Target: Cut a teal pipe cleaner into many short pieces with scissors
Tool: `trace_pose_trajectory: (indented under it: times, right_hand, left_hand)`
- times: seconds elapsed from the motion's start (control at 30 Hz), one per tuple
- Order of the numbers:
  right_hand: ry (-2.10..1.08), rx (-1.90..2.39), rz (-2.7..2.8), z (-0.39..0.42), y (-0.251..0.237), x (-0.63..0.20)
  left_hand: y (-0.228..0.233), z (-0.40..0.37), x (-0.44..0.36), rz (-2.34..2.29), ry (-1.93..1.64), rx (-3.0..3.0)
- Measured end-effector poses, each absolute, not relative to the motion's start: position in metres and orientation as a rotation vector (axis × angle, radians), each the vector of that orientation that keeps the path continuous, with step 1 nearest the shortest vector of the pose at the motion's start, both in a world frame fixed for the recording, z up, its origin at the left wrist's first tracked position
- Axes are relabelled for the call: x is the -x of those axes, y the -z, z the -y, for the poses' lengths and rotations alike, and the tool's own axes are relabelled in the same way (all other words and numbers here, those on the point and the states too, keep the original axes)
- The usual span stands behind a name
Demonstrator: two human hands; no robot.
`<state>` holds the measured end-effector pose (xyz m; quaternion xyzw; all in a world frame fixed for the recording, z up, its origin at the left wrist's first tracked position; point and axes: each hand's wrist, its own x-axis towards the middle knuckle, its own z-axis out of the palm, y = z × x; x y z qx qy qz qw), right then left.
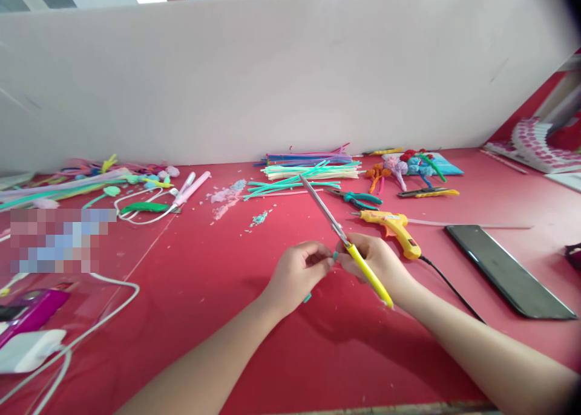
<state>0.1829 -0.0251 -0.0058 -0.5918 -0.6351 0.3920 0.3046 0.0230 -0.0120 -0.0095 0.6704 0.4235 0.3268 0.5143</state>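
Red bench (254,342) across the whole near view, white board (272,82) standing along its far edge. Dark phone (508,270) lying flat at near right. Stack of pipe cleaners (313,168) at far centre, loose ones fanned toward the left; another heap (59,185) at far left. Yellow glue gun (394,227) just beyond the right hand, cord trailing near and right. Green-handled pliers (361,198) between gun and stack. Finished twisted flowers (408,164) at far right. White cable (104,309) looping at near left.

Scissors (345,242) in the right hand (376,261), closed round the yellow handle, blades shut and pointing up and far-left. Stiff, sharp at the tip; best kept gripped at the handle. Left hand (302,270) pinched shut on a short teal piece (334,256), probably a pipe-cleaner offcut, held between both hands above the bench centre. Very light, soft and bendy, fuzzy enough not to slip; best held near the end between fingertips. Another teal scrap (307,297) just below the left hand. Fluff and clippings (227,200) scattered at far centre-left.
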Motion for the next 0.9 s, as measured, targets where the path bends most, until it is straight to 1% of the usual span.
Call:
trace_pose_trajectory:
  times: [0.13, 0.23, 0.47, 0.57, 0.7, 0.9]
  right_hand:
    - [-0.990, 1.588, 1.707, 0.026, 0.008, -0.181]
    - [-0.933, 1.588, 1.743, 0.024, 0.011, -0.184]
    - [-0.404, 1.740, 2.004, 0.023, 0.008, -0.191]
    - [-0.267, 1.809, 2.095, 0.024, 0.006, -0.188]
    - [-0.173, 1.845, 2.152, 0.024, 0.008, -0.186]
    - [-0.148, 1.837, 2.180, 0.022, 0.012, -0.189]
  left_hand:
    - [0.010, 0.015, -0.027, -1.096, -0.859, -1.672]
    - [0.011, 0.013, -0.026, -1.076, -0.900, -1.546]
    - [0.009, 0.000, -0.018, -0.954, -1.239, -1.099]
    - [0.009, -0.003, -0.015, -0.884, -1.329, -1.007]
    - [0.009, -0.006, -0.011, -0.818, -1.384, -0.973]
    - [0.009, -0.009, -0.008, -0.783, -1.425, -0.927]
